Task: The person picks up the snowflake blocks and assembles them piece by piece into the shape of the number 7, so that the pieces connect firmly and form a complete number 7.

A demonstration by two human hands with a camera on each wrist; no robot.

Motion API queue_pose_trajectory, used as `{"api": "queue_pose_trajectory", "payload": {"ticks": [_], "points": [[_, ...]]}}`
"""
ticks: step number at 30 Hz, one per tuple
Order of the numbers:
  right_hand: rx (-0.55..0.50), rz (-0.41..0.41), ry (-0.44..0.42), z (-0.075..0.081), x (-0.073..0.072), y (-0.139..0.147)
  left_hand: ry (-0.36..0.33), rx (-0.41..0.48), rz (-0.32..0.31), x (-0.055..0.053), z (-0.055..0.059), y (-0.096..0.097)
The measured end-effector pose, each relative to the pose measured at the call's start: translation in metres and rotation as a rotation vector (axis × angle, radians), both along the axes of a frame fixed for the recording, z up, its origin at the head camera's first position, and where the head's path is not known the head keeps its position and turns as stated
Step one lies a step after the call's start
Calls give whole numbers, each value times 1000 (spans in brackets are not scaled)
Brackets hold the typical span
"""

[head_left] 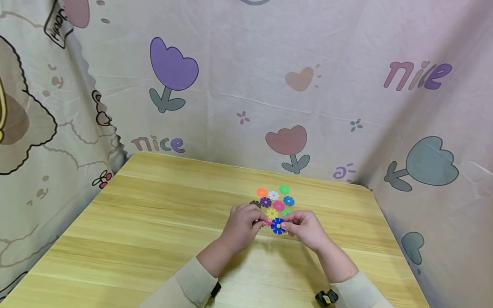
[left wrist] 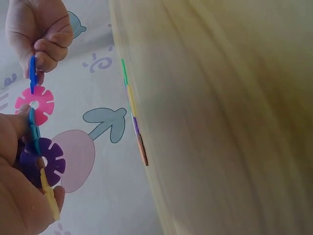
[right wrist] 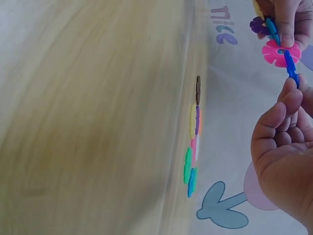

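Note:
My left hand (head_left: 242, 225) pinches a short chain of notched plastic discs. In the left wrist view the chain runs from a yellow disc (left wrist: 48, 193) through a purple disc (left wrist: 56, 151) and a teal disc (left wrist: 34, 129) to a pink disc (left wrist: 44, 100). My right hand (head_left: 307, 230) pinches a dark blue disc (head_left: 275, 230) between thumb and fingers. Its edge meets the pink disc, the two standing crosswise; how deep the notches are engaged cannot be told. In the head view the left fingers cover most of the chain.
Just beyond the hands, loose notched discs lie flat in a cluster on the wooden table (head_left: 154, 222), among them orange (head_left: 262, 192), white (head_left: 273, 195), purple (head_left: 265, 202), yellow (head_left: 271, 213) and brown (head_left: 254, 203). A printed cloth (head_left: 231, 77) hangs behind the table.

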State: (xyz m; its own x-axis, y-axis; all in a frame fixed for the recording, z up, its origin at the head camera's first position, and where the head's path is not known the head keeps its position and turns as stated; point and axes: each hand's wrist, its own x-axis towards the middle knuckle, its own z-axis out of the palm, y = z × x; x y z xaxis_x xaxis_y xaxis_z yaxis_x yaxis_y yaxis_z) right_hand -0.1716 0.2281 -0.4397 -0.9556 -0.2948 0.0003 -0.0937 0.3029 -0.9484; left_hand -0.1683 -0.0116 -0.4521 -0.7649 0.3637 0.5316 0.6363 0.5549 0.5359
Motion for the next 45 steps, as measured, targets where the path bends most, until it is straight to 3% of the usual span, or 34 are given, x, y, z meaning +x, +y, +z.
{"api": "queue_pose_trajectory", "payload": {"ticks": [6,15,20,24,29,40,45], "points": [[-19,12,-27,-1,-1,-1,59,-25,-19,1,0,2],[-100,-17,-70,0,0,-7,88,35,-18,1,-2,1],[-36,-12,-25,1,0,-5,83,7,-20,1,-1,1],[24,16,45,1,-2,-3,29,-54,-33,1,2,1],[47,68,114,5,-5,0,-70,-82,-103,1,5,0],[127,220,199,19,-4,-3,-307,60,-133,-1,11,0],[118,223,219,21,-2,-8,-413,138,-161,2,11,4]]}}
